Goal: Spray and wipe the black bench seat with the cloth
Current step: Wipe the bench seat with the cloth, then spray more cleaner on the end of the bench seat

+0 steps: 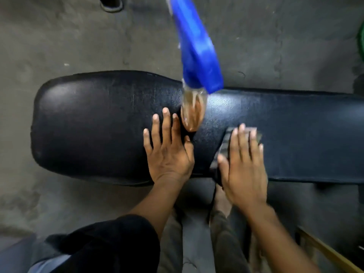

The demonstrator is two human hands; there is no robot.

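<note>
The black bench seat runs left to right across the view, its wide rounded end at the left. A spray bottle with a clear body of brownish liquid and a blue trigger head stands on the seat's middle. My left hand lies flat on the seat with fingers spread, its forefinger and thumb right beside the bottle's base. My right hand presses flat on a dark grey cloth near the seat's front edge, to the right of the bottle. Most of the cloth is hidden under the palm.
Grey concrete floor surrounds the bench. A dark shoe shows at the top edge, a green object at the right edge, and a yellowish bar at the bottom right. My legs and foot are below the seat's front edge.
</note>
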